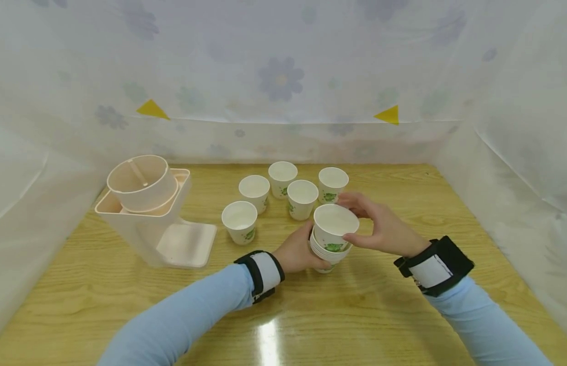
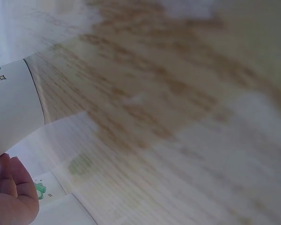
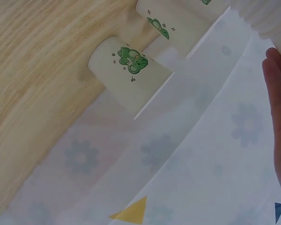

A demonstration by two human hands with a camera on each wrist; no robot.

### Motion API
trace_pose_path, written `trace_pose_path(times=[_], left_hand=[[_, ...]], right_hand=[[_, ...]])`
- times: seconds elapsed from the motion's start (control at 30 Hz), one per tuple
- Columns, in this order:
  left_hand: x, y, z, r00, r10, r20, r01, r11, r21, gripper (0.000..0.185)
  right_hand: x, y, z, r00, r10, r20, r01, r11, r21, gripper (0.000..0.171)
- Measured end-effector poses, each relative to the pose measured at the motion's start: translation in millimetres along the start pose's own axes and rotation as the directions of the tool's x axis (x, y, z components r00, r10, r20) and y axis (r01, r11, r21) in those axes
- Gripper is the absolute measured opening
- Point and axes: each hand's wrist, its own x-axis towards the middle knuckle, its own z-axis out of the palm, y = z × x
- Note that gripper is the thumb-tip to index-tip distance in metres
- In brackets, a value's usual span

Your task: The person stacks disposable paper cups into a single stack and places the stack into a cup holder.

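A stack of white paper cups (image 1: 331, 254) with green cartoon prints stands in front of the person, right of centre. The left hand (image 1: 298, 250) grips this stack from its left side. At the top, one paper cup (image 1: 334, 239) sits higher than the rims below it. The right hand (image 1: 379, 223) holds that upper cup, thumb at the near side and fingers at the far side. In the right wrist view only part of the right hand (image 3: 278, 122) shows. The left wrist view catches curled fingers (image 2: 18, 187) below a white cup wall (image 2: 14, 108).
Single upright paper cups stand behind and left of the stack: a front-left cup (image 1: 240, 229), a middle cup (image 1: 302, 201) and a back-right cup (image 1: 332, 185) among them. A cream appliance with a round top container (image 1: 141, 188) and flat base (image 1: 187, 244) stands left. Patterned sheeting (image 1: 283, 137) encloses the wooden table (image 1: 356, 320).
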Motion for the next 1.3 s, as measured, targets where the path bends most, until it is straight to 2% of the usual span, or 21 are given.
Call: trace_pose_path(times=[0.23,0.5,0.97,1.1,1.3], left_hand=[[0.2,0.6,0.7,1.0,0.026,0.002,-0.026,1.0,0.005,0.091],[-1.2,4.0,-1.0,1.0,0.0,-0.006,0.0,1.0,0.02,0.089],[-3.7,6.6,-0.3,0.999,-0.03,-0.015,0.031,0.999,0.03,0.083],[-3.8,6.9,0.0,0.999,-0.036,-0.02,0.036,0.998,0.041,0.081],[-3.6,4.6,0.1,0.999,-0.028,-0.018,0.029,0.999,0.032,0.083]], right_hand=[[-2,4,3,1.0,-0.003,0.022,0.003,1.0,-0.004,0.068],[-4,7,6,0.999,0.016,0.041,-0.015,1.0,-0.026,0.07],[-8,8,11,0.992,0.069,0.105,-0.07,0.998,0.007,0.076],[-11,11,14,0.986,0.113,0.124,-0.117,0.993,0.028,0.082],[-18,27,30,0.961,0.198,0.193,-0.231,0.959,0.164,0.096]])
